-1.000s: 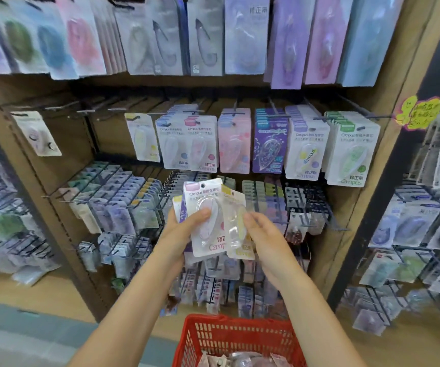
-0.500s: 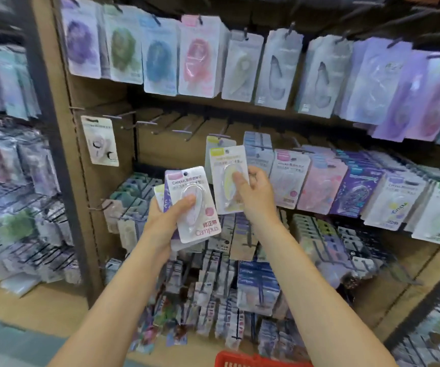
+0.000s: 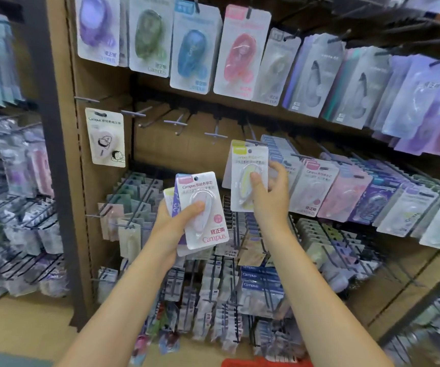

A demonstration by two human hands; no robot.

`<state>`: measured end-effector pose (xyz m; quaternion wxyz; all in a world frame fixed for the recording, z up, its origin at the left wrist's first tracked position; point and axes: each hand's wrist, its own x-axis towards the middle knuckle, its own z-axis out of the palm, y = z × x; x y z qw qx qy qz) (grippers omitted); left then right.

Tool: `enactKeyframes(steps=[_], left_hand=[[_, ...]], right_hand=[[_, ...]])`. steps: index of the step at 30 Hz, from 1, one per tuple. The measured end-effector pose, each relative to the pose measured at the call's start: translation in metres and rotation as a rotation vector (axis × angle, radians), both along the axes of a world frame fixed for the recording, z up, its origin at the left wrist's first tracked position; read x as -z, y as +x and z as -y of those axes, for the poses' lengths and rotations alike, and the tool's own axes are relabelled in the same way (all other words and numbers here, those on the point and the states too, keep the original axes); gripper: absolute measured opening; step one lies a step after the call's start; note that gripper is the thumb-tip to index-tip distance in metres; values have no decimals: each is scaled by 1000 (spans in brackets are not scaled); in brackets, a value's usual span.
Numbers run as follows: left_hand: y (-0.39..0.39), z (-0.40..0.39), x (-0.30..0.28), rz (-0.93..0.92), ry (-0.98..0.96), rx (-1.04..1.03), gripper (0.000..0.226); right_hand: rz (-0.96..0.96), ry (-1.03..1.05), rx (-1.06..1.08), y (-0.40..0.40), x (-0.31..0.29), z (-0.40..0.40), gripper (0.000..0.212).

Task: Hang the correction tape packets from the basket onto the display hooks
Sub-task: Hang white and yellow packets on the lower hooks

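Observation:
My left hand (image 3: 178,221) grips a small stack of correction tape packets; the front one is a white and pink Campus packet (image 3: 203,209), thumb pressed on its blister. My right hand (image 3: 270,197) pinches a single yellow-labelled packet (image 3: 246,178) and holds it up against the middle row, just below and right of several bare display hooks (image 3: 215,135). Its hang hole sits near a hanging packet of the same kind behind it. Only the rim of the red basket (image 3: 253,362) shows at the bottom edge.
A lone packet with a cartoon figure (image 3: 105,140) hangs at the left of the middle row. Full rows of packets hang above (image 3: 195,49) and to the right (image 3: 346,197). Small refills crowd the lower hooks (image 3: 256,282). A dark upright post (image 3: 55,154) separates the left rack.
My right hand has lifted the yellow packet away from the stack, up and right to the middle row of hooks. The view swung left and up, and the basket dropped almost out of sight.

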<state>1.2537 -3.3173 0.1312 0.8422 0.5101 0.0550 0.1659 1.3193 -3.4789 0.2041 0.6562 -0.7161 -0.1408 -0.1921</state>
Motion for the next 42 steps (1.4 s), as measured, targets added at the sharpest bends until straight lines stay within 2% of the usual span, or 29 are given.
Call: enactKeyframes(steps=[2, 4, 8, 14, 17, 19, 21, 23, 27, 29, 35, 39, 42], left_hand=[[1, -2, -1, 13, 2, 17, 43], [2, -3, -4, 24, 9, 35, 41], [0, -7, -7, 40, 8, 51, 49], [4, -9, -4, 27, 0, 66, 42], [7, -3, -3, 30, -21, 70, 60], [11, 6, -5, 36, -11, 80, 73], [13, 18, -8, 67, -2, 89, 69], [14, 33, -12, 93, -2, 109, 62], [19, 63, -16, 76, 3, 142, 79], [22, 76, -17, 58, -22, 137, 75], [31, 113, -21, 9, -47, 124, 64], [37, 132, -24, -5, -52, 96, 79], [40, 140, -23, -19, -55, 80, 81]], right_hand=[[73, -45, 3, 1, -3, -3, 41], [117, -121, 30, 6, -7, -6, 38], [60, -211, 64, 21, -7, -11, 32], [-12, -526, 35, 7, -15, -6, 56], [65, -418, 6, -18, -8, 3, 41], [-18, -360, -102, -29, 0, 10, 20], [-143, -316, -237, -36, 7, 17, 10], [-186, -267, -304, -40, 10, 26, 14], [-260, -155, -325, -37, 12, 55, 17], [-291, -88, -319, -30, 14, 74, 19], [-271, 71, -159, -8, 16, 125, 17], [-226, 99, -53, 11, 14, 152, 18], [-188, 70, -16, 20, 10, 163, 17]])
